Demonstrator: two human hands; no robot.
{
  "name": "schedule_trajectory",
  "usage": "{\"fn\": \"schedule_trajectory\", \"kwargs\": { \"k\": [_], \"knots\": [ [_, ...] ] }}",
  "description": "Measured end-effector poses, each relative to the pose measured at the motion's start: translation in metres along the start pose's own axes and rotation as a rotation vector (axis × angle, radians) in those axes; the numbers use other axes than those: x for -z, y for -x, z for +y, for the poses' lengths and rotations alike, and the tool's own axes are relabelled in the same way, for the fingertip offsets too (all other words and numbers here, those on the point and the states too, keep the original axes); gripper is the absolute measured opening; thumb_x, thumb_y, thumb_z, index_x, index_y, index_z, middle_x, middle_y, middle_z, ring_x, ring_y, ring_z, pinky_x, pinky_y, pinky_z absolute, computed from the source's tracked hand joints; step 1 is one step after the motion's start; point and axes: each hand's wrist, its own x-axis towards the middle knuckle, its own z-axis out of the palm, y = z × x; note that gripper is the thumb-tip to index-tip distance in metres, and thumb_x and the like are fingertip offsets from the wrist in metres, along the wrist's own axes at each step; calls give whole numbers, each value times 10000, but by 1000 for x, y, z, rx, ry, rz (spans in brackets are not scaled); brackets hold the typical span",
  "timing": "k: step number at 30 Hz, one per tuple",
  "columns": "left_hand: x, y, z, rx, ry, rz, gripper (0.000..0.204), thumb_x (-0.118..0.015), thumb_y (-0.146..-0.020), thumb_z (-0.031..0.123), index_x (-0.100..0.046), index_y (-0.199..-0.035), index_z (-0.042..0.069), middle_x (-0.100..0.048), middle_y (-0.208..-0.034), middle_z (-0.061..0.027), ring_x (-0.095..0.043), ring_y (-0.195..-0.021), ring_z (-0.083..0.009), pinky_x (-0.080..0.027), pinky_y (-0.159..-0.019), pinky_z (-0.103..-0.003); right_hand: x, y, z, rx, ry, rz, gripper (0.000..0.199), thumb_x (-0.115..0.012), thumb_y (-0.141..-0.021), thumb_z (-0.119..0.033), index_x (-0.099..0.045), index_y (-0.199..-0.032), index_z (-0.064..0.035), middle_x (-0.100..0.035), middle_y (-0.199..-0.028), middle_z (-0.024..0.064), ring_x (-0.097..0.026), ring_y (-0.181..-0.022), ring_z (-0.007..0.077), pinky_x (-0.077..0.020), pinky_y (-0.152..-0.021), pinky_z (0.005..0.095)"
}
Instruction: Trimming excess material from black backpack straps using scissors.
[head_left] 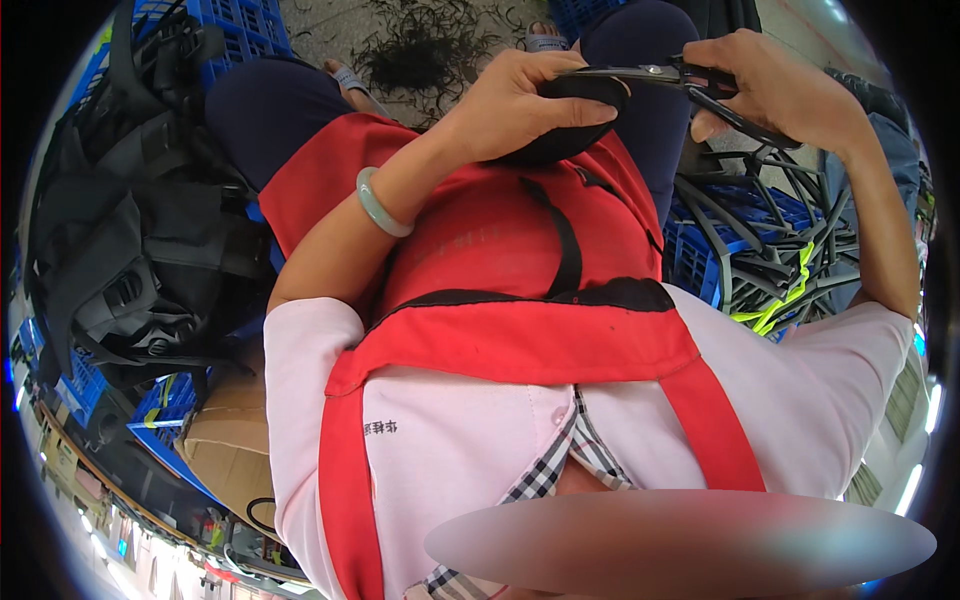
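Observation:
My left hand [525,110], with a pale green bangle [378,205] on its wrist, pinches a black, rounded, soft-looking piece [550,143] above my lap. Fingers of my right hand [785,90] are in the black handles of a pair of scissors [655,74]. The handles are spread apart, and the blades point left, lying along the upper edge of the black piece beside my left fingertips. Whether the blades are biting into it I cannot tell. Part of the black piece is hidden under my left hand.
My red apron [520,340] covers my lap. On the left lies a heap of black bags or straps [150,260] by a cardboard box [230,425]. To the right, a blue crate [692,262] holds black strips and a yellow-green strap [790,292]. Black offcuts [415,55] litter the floor ahead.

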Motion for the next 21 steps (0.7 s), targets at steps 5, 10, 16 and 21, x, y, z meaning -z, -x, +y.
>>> {"fn": "schedule_trajectory", "kwargs": {
  "k": [5,10,16,21],
  "knots": [
    [-4,1,1,-9,-11,25,167,-719,-795,120,-683,-911,6,-576,-796,19,-512,-757,-62,-408,-695,-208,-9,7,29,253,144,456,337,-730,-739,-171,-510,-940,-13,-520,-744,33,-596,-633,213,-449,-567,255],
    [-10,1,-3,33,59,41,153,-728,-791,146,-670,-823,8,-508,-712,45,-459,-689,-50,-374,-619,-215,52,-2,-45,-78,378,-183,447,-700,-776,-404,-576,-827,23,-585,-692,207,-579,-714,395,-451,-622,429],
    [-10,1,-5,44,27,62,162,-743,-780,153,-658,-802,18,-469,-662,58,-436,-646,-37,-357,-574,-212,58,-7,-57,-98,432,-214,496,-676,-780,-455,-577,-803,30,-592,-693,200,-593,-736,385,-461,-635,435],
    [-14,1,-8,115,26,70,180,-761,-765,181,-667,-797,30,-512,-650,49,-442,-617,-35,-366,-548,-207,55,-9,-58,-20,545,-172,541,-677,-754,-506,-602,-782,28,-613,-714,195,-605,-760,375,-480,-663,424]
  ]
}}
